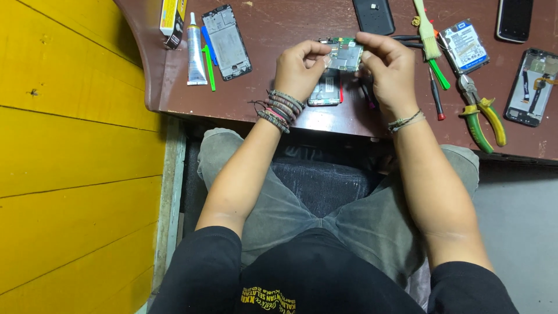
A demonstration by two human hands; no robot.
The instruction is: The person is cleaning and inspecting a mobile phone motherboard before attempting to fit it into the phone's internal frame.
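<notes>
My left hand [299, 68] and my right hand [388, 68] together hold a small green phone circuit board [347, 53] a little above the dark brown table [273, 99]. Each hand pinches one end of the board with its fingertips. Just below the board an opened phone body [324, 90] lies on the table between my wrists. Several bead bracelets circle my left wrist, and a thin cord is on my right.
At the left lie a glue tube [196, 52], a green pry tool [208, 68] and a phone frame [227, 42]. At the right lie a brush [428, 35], a hard drive [463, 46], green-handled pliers [481, 113], screwdrivers [436, 96] and another opened phone [530, 87]. Yellow wall at left.
</notes>
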